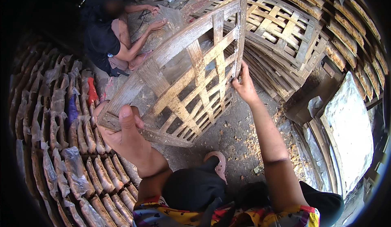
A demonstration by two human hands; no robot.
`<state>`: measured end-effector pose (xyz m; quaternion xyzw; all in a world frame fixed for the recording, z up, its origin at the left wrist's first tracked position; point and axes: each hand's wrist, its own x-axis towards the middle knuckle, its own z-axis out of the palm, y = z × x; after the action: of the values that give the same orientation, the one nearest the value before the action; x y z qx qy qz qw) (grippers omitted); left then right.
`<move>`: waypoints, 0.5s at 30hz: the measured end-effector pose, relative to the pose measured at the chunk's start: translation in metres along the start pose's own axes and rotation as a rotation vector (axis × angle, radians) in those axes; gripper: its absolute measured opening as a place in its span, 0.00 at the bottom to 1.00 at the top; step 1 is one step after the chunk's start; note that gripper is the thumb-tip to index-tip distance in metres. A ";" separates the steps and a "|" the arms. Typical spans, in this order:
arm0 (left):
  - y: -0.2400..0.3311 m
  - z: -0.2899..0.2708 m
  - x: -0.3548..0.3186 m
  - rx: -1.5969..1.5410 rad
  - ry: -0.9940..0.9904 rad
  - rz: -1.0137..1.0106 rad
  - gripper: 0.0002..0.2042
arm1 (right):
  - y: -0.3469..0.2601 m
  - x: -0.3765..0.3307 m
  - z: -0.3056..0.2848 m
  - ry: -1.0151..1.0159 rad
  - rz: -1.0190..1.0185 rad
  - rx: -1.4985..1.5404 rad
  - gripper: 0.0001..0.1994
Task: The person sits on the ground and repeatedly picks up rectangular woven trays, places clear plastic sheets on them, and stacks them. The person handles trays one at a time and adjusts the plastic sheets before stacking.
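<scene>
Between my hands a woven bamboo lattice tray is held up at a tilt, its flat strips crossing inside a greyish wooden frame. My left hand is closed round its near left corner, with the thumb on top. Farther right, my right hand grips the frame's right edge; some of its fingers are hidden behind the wood. Just beyond that hand stands a tall stack of similar lattice trays.
At left, rows of plastic-covered slabs are stacked; more slabs line the upper right. A person crouches at upper left, hands over a plastic sheet. A white plastic-covered panel leans at right. Crumbs litter the floor.
</scene>
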<state>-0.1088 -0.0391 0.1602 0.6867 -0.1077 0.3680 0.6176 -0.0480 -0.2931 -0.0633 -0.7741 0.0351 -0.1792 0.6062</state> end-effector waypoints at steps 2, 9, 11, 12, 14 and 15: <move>-0.003 0.000 0.001 0.019 0.011 -0.014 0.20 | -0.003 -0.005 0.002 -0.095 0.131 -0.077 0.42; -0.006 -0.007 0.005 0.045 0.029 0.030 0.20 | 0.025 -0.018 0.015 0.040 0.097 0.051 0.33; -0.010 -0.007 0.003 0.048 0.052 0.017 0.20 | 0.026 -0.020 0.020 0.184 0.105 0.239 0.25; -0.009 -0.007 0.003 0.051 0.066 0.017 0.20 | 0.030 -0.020 0.021 0.166 0.093 0.190 0.23; -0.008 -0.008 0.005 -0.005 0.035 0.053 0.20 | 0.038 -0.017 0.022 0.128 0.069 0.092 0.18; -0.010 -0.007 0.005 -0.039 0.017 0.066 0.21 | 0.042 -0.015 0.021 0.162 0.053 0.076 0.14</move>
<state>-0.1020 -0.0287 0.1560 0.6672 -0.1321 0.3920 0.6194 -0.0483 -0.2807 -0.1106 -0.7323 0.0975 -0.2262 0.6348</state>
